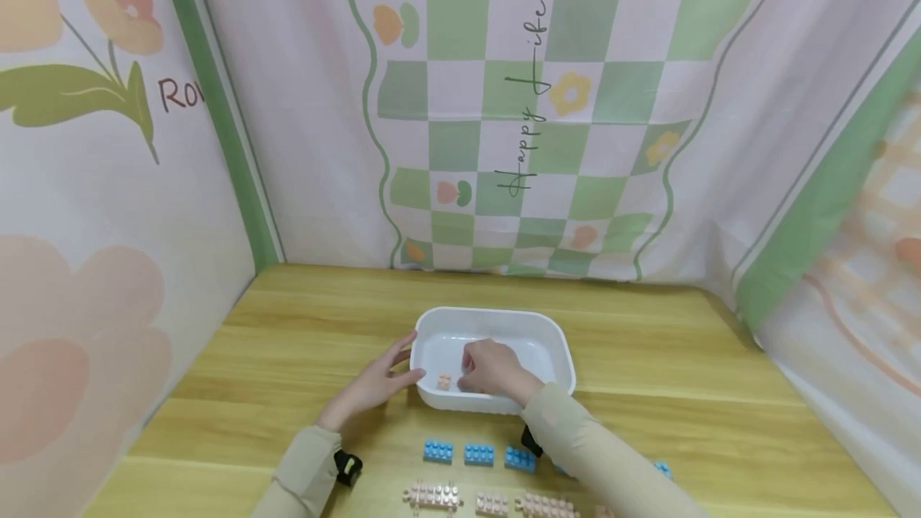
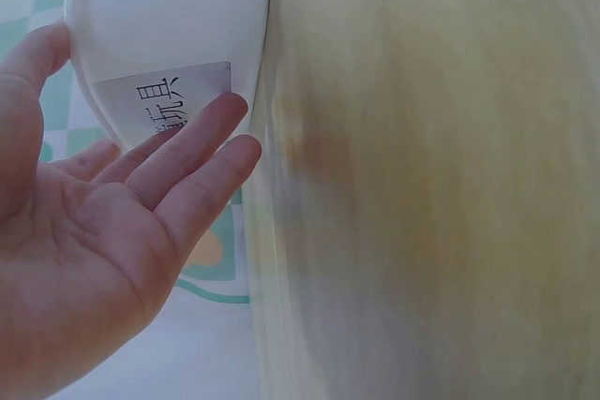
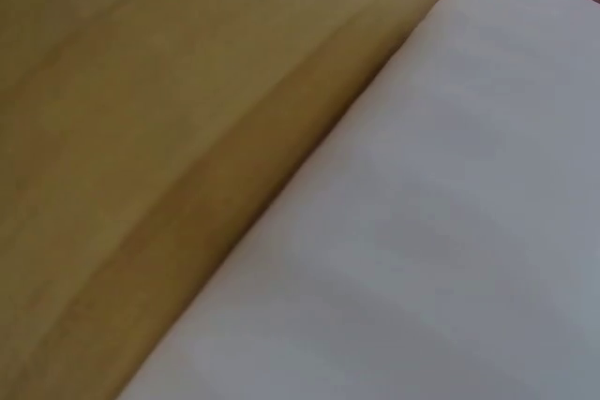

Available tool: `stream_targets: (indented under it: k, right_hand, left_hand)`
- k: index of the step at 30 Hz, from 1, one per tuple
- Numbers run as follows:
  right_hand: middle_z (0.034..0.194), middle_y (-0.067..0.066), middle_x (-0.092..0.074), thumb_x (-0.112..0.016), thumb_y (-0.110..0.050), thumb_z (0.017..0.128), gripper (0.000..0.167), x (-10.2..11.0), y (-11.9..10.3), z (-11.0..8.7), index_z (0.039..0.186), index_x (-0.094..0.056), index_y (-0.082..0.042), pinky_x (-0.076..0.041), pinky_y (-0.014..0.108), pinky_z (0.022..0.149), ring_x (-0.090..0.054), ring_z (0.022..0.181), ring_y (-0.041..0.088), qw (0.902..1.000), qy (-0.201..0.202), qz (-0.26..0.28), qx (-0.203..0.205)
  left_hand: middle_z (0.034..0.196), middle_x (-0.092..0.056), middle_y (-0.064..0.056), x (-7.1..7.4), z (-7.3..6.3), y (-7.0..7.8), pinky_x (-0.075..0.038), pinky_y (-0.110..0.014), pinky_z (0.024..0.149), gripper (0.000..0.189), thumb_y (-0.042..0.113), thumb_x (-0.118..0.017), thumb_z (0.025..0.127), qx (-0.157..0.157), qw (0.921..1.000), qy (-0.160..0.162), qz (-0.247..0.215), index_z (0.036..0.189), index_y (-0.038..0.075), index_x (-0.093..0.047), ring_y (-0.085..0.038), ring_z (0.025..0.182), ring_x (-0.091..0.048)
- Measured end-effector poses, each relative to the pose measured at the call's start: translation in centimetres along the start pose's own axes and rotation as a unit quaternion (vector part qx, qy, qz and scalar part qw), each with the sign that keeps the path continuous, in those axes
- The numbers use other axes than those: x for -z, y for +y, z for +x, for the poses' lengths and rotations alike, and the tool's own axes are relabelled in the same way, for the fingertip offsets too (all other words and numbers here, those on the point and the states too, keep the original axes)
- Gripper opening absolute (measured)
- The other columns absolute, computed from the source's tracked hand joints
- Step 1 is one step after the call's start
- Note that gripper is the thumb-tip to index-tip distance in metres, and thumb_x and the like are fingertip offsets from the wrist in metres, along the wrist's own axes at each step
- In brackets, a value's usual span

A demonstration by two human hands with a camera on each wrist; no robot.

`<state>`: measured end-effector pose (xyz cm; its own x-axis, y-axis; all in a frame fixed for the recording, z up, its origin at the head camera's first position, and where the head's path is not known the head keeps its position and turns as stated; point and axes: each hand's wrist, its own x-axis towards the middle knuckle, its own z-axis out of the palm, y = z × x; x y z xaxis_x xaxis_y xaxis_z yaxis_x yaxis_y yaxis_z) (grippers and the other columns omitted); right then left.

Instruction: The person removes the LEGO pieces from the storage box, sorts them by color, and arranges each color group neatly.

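A white plastic bin (image 1: 496,402) stands on the wooden table. My left hand (image 1: 374,386) rests at its left end, with the thumb and fingertips against the wall; the left wrist view shows relaxed fingers (image 2: 187,152) beside a printed label (image 2: 208,81). Inside the bin, my right hand (image 1: 492,366) reaches down with bent fingers near the floor. I cannot tell whether it holds anything. Just left of those fingers lies a small pale-pink toy brick (image 1: 444,381). The bin's outer wall (image 3: 403,231) fills much of the right wrist view.
In front of the bin runs a row of blue studded bricks (image 1: 438,451), partly covered by the right sleeve (image 1: 597,442). Nearer lie pale-pink pieces (image 1: 432,496), some with side pegs. A patterned curtain (image 1: 460,142) hangs behind the table (image 1: 309,318).
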<state>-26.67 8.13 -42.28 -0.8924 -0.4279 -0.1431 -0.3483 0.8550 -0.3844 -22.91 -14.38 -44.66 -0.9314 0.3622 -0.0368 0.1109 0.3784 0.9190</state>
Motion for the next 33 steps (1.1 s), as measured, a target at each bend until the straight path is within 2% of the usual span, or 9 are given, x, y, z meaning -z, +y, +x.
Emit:
stream_targets:
  k: [15,21,24,28,33]
  right_hand:
    - [0.077,-0.001,-0.058,-0.072,-0.028,0.079,0.019,0.0,0.5,0.1,0.082,-0.062,-0.013,-0.047,0.032,0.066,-0.053,0.070,0.016,0.9994,0.006,-0.010,-0.032]
    - [0.078,0.000,-0.059,-0.074,-0.034,0.076,0.028,0.7,0.3,-1.0,0.083,-0.061,-0.011,-0.046,0.043,0.080,-0.054,0.074,0.018,0.9977,-0.006,-0.018,-0.065]
    - [0.075,-0.001,-0.060,-0.075,-0.034,0.075,0.028,1.1,0.2,-1.5,0.080,-0.061,-0.011,-0.042,0.049,0.086,-0.054,0.074,0.018,0.9977,-0.015,-0.029,-0.060]
    - [0.076,0.000,-0.062,-0.075,-0.032,0.076,0.025,1.2,0.2,-1.6,0.082,-0.062,-0.011,-0.041,0.049,0.089,-0.055,0.076,0.019,0.9970,-0.022,-0.042,-0.062]
    - [0.074,-0.002,-0.061,-0.075,-0.027,0.074,0.020,0.9,0.6,-1.4,0.079,-0.062,-0.012,-0.041,0.049,0.091,-0.055,0.075,0.019,0.9982,0.003,-0.040,-0.044]
  left_hand:
    - [0.149,-0.030,-0.024,-0.1,-0.1,-0.2,-0.043,-0.053,0.100,0.074,0.032,-0.058,0.093,-0.010,0.9999,-0.002,-0.002,0.151,0.013,-0.017,-0.042,0.131,-0.039]
    - [0.149,-0.030,-0.023,-0.1,0.0,-0.3,-0.043,-0.052,0.100,0.074,0.032,-0.059,0.092,-0.013,0.9999,-0.001,-0.001,0.151,0.013,-0.018,-0.041,0.132,-0.038]
    - [0.149,-0.030,-0.022,-0.1,0.0,-0.2,-0.043,-0.051,0.100,0.073,0.031,-0.059,0.092,-0.015,0.9999,0.001,0.002,0.150,0.013,-0.019,-0.040,0.132,-0.038]
    - [0.149,-0.030,-0.021,0.0,-0.1,0.1,-0.042,-0.052,0.101,0.073,0.032,-0.059,0.092,-0.010,0.9999,0.002,0.007,0.150,0.013,-0.019,-0.040,0.132,-0.039]
    - [0.150,-0.030,-0.021,0.0,-0.1,0.3,-0.042,-0.053,0.101,0.073,0.033,-0.059,0.092,-0.005,1.0000,0.002,0.008,0.151,0.015,-0.019,-0.040,0.131,-0.039]
